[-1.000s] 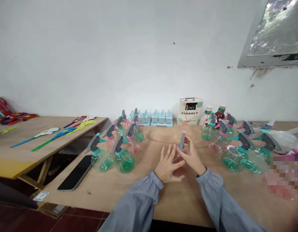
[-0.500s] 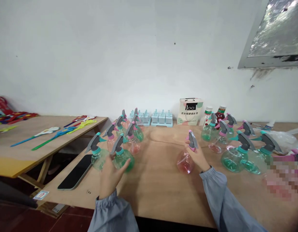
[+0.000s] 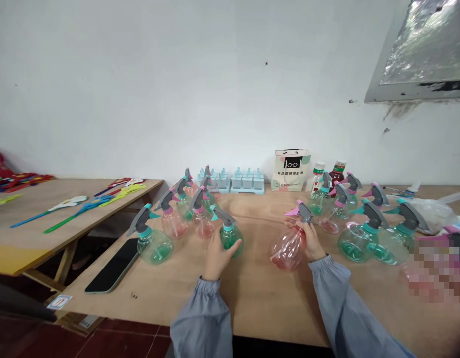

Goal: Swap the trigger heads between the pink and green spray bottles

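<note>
Holding a green spray bottle (image 3: pixel 232 237) in the left hand (image 3: pixel 216 254), with fingers and thumb curled round its bulb. Gripping a pink spray bottle (image 3: pixel 286 248) by the neck in the right hand (image 3: pixel 310 242), tilted, with its nozzle toward the left. Have both apart over the middle of the table (image 3: pixel 258 308), between a left cluster (image 3: pixel 155 247) and a right cluster (image 3: pixel 355 244) of similar bottles (lifted or resting on it, cannot tell). Also facing a phone (image 3: pixel 113 266) at left and a far paper bag (image 3: pixel 289 174).
</note>
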Demonstrator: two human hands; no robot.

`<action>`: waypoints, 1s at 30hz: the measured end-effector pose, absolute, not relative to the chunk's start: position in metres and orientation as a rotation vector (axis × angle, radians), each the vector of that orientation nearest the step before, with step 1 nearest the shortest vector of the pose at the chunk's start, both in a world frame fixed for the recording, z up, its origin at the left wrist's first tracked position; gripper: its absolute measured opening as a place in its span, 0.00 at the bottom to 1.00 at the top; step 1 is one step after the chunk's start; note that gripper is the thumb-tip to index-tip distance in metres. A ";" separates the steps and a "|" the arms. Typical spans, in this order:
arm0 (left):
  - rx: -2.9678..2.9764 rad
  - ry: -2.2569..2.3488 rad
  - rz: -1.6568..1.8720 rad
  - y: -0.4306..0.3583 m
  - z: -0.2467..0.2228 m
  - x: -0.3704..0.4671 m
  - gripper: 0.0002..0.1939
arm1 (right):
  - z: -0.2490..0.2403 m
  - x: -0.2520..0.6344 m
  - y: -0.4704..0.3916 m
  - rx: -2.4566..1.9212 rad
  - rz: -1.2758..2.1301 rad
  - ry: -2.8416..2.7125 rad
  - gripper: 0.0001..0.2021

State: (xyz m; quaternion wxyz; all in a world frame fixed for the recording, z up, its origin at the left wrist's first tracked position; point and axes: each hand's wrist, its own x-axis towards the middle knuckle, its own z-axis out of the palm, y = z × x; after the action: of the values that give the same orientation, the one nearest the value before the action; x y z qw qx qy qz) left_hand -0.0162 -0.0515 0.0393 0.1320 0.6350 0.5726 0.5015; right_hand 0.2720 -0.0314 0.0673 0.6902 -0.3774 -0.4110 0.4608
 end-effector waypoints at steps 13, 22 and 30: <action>1.987 1.636 1.333 -0.001 0.046 0.015 0.38 | 0.084 0.253 -0.043 -0.854 1.153 -0.902 0.22; 1.940 1.408 1.502 0.002 0.028 0.018 0.42 | 0.078 0.254 -0.047 -0.840 1.212 -1.087 0.29; 1.950 1.376 1.444 0.001 0.025 0.017 0.41 | 0.064 0.253 -0.040 -0.894 1.173 -1.021 0.27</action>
State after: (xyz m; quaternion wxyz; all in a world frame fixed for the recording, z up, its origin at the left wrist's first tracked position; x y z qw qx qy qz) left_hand 0.0170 0.0011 0.0248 0.1752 0.6883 0.4855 0.5098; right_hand 0.2533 -0.0404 0.0643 0.6240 -0.3894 -0.4449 0.5110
